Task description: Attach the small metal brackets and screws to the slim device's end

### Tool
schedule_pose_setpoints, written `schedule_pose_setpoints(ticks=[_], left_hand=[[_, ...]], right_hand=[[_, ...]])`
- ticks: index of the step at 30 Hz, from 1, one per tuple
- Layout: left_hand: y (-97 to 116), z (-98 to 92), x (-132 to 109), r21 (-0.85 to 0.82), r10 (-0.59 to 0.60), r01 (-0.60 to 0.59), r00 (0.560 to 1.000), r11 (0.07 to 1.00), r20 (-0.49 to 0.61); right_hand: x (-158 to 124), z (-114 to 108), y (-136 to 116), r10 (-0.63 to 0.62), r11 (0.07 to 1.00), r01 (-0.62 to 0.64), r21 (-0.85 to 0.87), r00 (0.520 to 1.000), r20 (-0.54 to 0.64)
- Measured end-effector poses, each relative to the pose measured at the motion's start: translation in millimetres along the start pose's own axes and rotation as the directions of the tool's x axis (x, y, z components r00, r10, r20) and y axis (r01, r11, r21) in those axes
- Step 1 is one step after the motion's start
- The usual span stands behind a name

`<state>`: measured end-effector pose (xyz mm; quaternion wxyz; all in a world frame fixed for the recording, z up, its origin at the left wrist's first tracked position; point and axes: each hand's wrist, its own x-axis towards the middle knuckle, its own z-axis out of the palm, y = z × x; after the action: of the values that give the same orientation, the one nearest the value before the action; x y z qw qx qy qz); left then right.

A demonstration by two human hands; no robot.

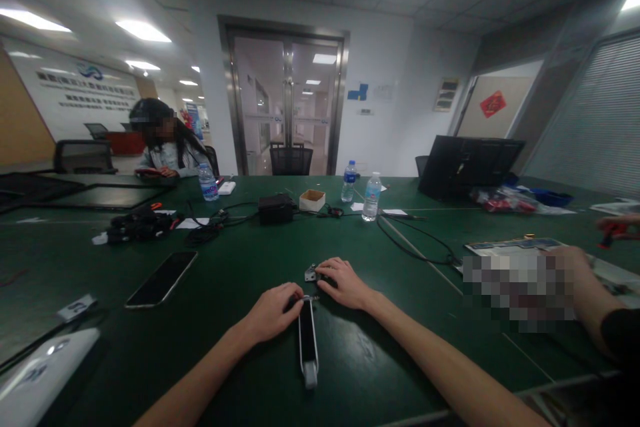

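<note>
My left hand (275, 310) has its fingers curled at the upper end of a narrow black strip-shaped device with a white frame (309, 340). That device lies lengthwise on the green table, its pale rounded end towards me. Just beyond it, my right hand (343, 282) holds a small silvery metal piece (311, 273) with bent fingertips. A thin short part (314, 297) sticks out at the device's top, between the hands. The exact kind of both items is too small to make out.
A phone (163, 279) lies to the left, and a white box-shaped object (47, 380) nearer. Further back are a black adapter (277, 208), a small open box (313, 199), cables and water bottles (371, 197). A co-worker's hand (570, 267) works at the right. Another person sits far left.
</note>
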<state>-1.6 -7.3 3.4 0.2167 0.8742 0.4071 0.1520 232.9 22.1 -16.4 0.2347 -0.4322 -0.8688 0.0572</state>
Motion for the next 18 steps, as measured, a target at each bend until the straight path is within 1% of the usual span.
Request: schedule_pose_setpoints(ticks=[7, 9, 11, 14, 18], left_hand=[[1, -1.1, -1, -0.03, -0.047, 0.047, 0.998, 0.998, 0.03], [0, -0.6, -1, -0.038, -0.05, 0.051, 0.998, 0.998, 0.032], [-1, 0.1, -1, -0.04, -0.057, 0.059, 0.998, 0.997, 0.036], [-3, 0.6, -1, -0.041, -0.048, 0.05, 0.998, 0.998, 0.035], [-3, 1.1, 0, -0.031, -0.038, 0.039, 0.999, 0.999, 0.023]], right_hand=[[0, -3, 11, 0.039, 0.999, -0.038, 0.012, 0.983, -0.177], [0, -1, 16, 0.077, 0.997, -0.079, 0.0, 0.974, -0.213], [1, 0, 21, 0.137, 0.989, -0.146, -0.023, 0.961, -0.239], [1, 2, 27, 0.249, 0.96, -0.272, -0.065, 0.937, -0.243], [0, 6, 34, 0.353, 0.918, -0.375, -0.132, 0.922, -0.162]])
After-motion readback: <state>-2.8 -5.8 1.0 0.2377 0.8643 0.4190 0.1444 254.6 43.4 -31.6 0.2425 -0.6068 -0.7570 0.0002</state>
